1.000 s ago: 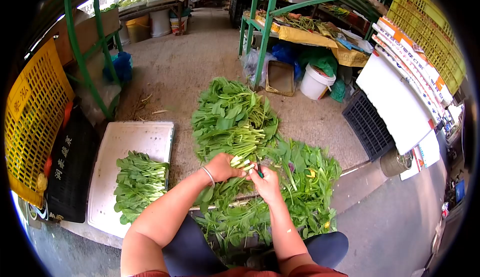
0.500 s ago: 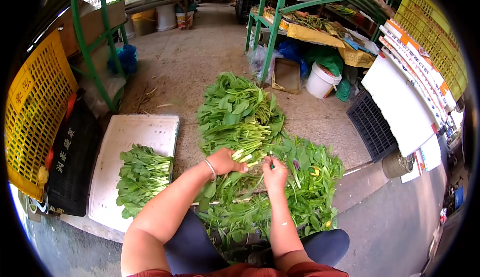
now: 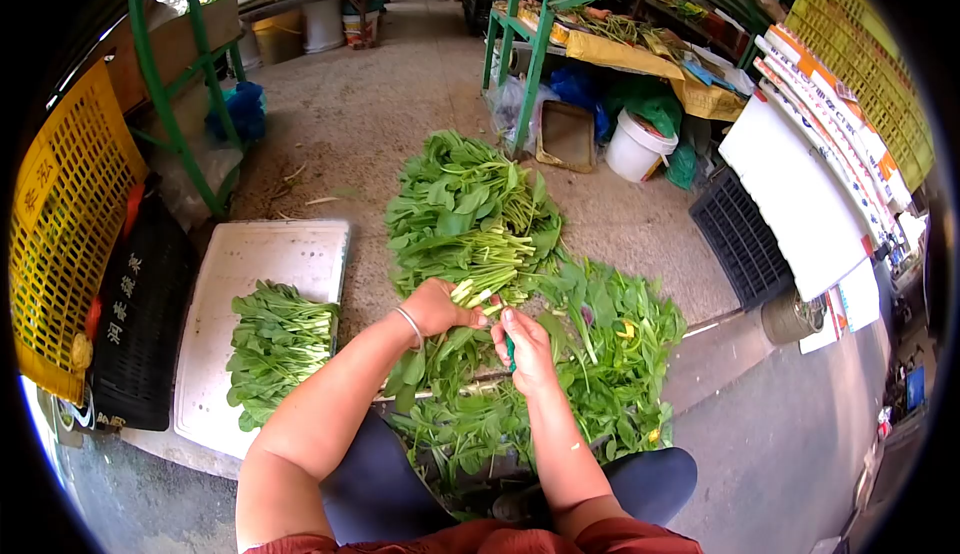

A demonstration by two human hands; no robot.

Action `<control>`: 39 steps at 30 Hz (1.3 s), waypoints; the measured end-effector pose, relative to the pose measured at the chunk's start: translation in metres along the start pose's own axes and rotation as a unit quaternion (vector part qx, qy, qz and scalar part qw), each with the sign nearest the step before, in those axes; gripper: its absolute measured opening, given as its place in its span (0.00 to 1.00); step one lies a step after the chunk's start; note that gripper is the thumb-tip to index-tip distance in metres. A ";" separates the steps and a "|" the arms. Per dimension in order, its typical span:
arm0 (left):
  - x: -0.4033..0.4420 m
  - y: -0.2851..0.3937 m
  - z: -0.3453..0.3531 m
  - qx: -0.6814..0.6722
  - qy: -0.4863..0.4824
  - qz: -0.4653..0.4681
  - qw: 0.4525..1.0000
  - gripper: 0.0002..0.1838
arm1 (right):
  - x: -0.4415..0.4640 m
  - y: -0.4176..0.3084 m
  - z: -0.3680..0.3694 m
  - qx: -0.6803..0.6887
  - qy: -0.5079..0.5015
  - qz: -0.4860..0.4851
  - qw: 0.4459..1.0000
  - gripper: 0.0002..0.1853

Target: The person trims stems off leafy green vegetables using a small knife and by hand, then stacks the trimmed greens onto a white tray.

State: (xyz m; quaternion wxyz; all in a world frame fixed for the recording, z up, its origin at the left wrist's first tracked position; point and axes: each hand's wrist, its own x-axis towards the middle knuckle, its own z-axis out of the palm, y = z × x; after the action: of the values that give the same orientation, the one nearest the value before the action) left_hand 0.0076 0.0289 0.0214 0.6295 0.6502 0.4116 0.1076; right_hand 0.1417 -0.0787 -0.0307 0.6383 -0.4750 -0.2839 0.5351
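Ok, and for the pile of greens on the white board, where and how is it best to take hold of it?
Probably around the stems, coming from above and the right, closing across them. They lie roughly side by side, ends toward the right edge of the board; the loose leaves spread left and may bruise.

Lettered in Chinese on crates and boxes, only partly legible.
On the left-hand black crate (image 3: 150, 294), in white, climbing slantwise up the side: apparently 润豪蔬菜. Near the bottom of that same side, again in white, too blurred to make out. On the yellow crate (image 3: 78, 209) further left, in dark strokes on a solid patch of the grid: probably 泓 above, with an unclear character below. On the stacked boxes (image 3: 835, 114) at right, in dark print beside orange patches, too small to read.
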 end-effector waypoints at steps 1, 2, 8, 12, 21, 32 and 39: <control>0.000 0.000 0.000 0.001 -0.001 -0.001 1.000 0.15 | 0.000 0.002 -0.001 0.001 0.001 0.000 1.000 0.15; 0.001 -0.001 0.001 0.010 0.002 -0.001 1.000 0.15 | 0.001 0.005 -0.004 0.008 0.000 0.001 1.000 0.14; 0.020 -0.025 0.001 -0.067 -0.038 0.056 0.995 0.14 | 0.004 0.011 -0.020 0.126 -0.046 0.039 0.990 0.12; 0.013 -0.016 0.000 -0.043 -0.034 0.023 0.998 0.14 | 0.005 0.018 -0.023 0.123 -0.002 0.052 0.991 0.19; 0.010 -0.010 0.004 0.020 -0.016 -0.004 1.000 0.14 | 0.013 0.015 -0.005 0.037 0.050 -0.001 0.998 0.12; 0.021 -0.024 -0.009 0.010 0.011 0.011 1.000 0.13 | 0.018 0.009 -0.017 0.151 0.062 -0.008 0.986 0.11; 0.012 -0.021 -0.005 0.186 0.043 0.096 0.977 0.19 | 0.019 0.021 0.001 0.054 0.087 -0.006 0.995 0.11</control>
State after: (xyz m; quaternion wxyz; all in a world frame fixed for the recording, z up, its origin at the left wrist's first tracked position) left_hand 0.0036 0.0385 -0.0013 0.4660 0.7873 0.3865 0.1167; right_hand 0.1372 -0.0613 -0.0525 0.6887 -0.4827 -0.2008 0.5023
